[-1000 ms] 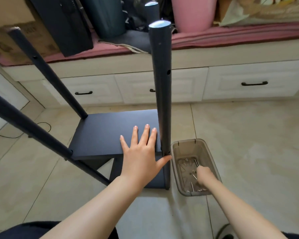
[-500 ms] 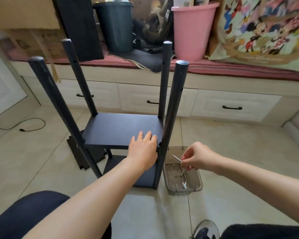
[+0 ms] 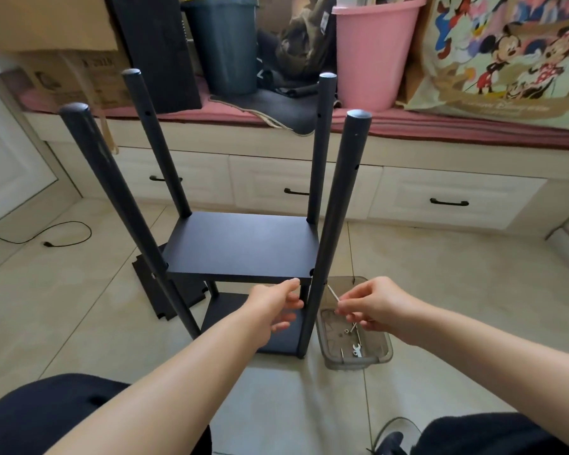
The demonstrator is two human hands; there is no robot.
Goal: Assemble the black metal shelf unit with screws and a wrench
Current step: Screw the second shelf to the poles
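so the right hand (image 3: 372, 305) is out of the plastic tray (image 3: 380, 356) now, a second ago it was still digging around in there. it's come up pinching a long thin screw (image 3: 333, 293) between thumb and fingertips, and the tip is angled up at the near right pole (image 3: 334, 231), right about where the upper shelf panel (image 3: 240, 246) meets it. i think the tip is right at a hole in the pole, but it's too small and blurry to say it's actually in.

left hand (image 3: 276, 307) moved too. it was lying flat on top of the panel, and now it's dropped to the front edge, thumb on top and fingers curled underneath, closed loosely around that edge just beside the same pole. looks like it's holding the shelf at the right height so the holes line up.

meaning for the job: picking hardware is over and this corner is about to get fastened, i'd guess. the shelf unit stands on the floor with all four poles up, a lower panel (image 3: 281, 336) below. the small wrench (image 3: 356, 350) sits in the tray with a few spare bits, untouched, so tightening comes later.
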